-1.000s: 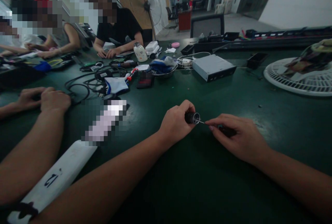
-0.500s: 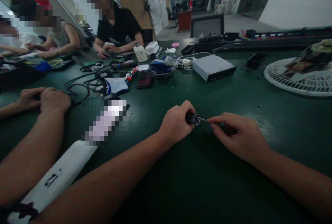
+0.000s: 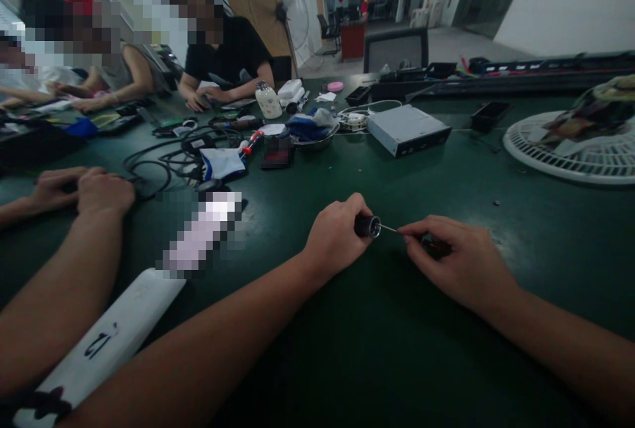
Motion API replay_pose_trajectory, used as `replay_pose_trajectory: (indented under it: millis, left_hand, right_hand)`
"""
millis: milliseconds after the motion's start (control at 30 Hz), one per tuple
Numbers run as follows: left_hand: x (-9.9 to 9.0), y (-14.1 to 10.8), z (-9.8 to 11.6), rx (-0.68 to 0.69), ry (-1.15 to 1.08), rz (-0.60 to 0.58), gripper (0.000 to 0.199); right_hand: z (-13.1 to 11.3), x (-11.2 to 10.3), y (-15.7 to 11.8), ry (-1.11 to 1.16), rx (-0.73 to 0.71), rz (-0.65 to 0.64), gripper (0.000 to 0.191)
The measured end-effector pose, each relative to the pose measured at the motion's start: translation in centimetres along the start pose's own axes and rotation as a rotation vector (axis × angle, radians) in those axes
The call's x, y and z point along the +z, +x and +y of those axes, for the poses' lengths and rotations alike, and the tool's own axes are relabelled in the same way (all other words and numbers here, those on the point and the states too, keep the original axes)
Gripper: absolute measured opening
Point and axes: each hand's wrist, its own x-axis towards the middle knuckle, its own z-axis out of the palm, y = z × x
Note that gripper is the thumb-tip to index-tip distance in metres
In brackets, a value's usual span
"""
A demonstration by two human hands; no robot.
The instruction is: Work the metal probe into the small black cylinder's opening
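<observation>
Black cylindrical part [image 3: 367, 226]: we find a short dark cylinder with a bright metal rim at its open end, which faces the right hand.
Position: we record it gripped in the left hand [image 3: 335, 237], projecting from the thumb side, above the table.
Left hand: fingers and thumb closed around the part.
Right hand [image 3: 461, 259]: fingers closed on a dark handle [image 3: 436, 247], which is partly hidden by them.
Thin metal pin [image 3: 389, 228]: it extends from the right hand's fingertips to the part's open end. We cannot tell whether it enters.
Hands: close together, joined only through the pin.
Surface: dark green work table [image 3: 397, 348] beneath both hands.
Nearby: grey metal box [image 3: 409, 130] ahead; tangled black cables [image 3: 159, 163] ahead to the left.
Co-worker: two hands [image 3: 84, 191] rest beside the cables.
</observation>
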Motion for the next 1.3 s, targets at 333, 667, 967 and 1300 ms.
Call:
replay_pose_trajectory:
  millis: [333,667,967,1300]
  left_hand:
    - [0.25,-0.1,-0.05,0.05,0.028,0.007,0.015]
    - [0.21,-0.01,0.0,0.011,0.025,0.017,0.018]
    - [0.19,-0.03,-0.07,0.02,0.0,0.012,0.016]
    - [0.25,-0.08,-0.06,0.031,0.026,-0.031,0.018]
  right_hand:
    - [0.29,0.0,0.03,0.071,-0.105,-0.105,0.018]
    - [0.3,0.33,0.06,0.006,0.027,-0.043,0.019]
    - [0.49,0.09,-0.02,0.085,-0.135,-0.118,0.021]
    - [0.43,0.33,0.01,0.015,-0.044,-0.035,0.019]
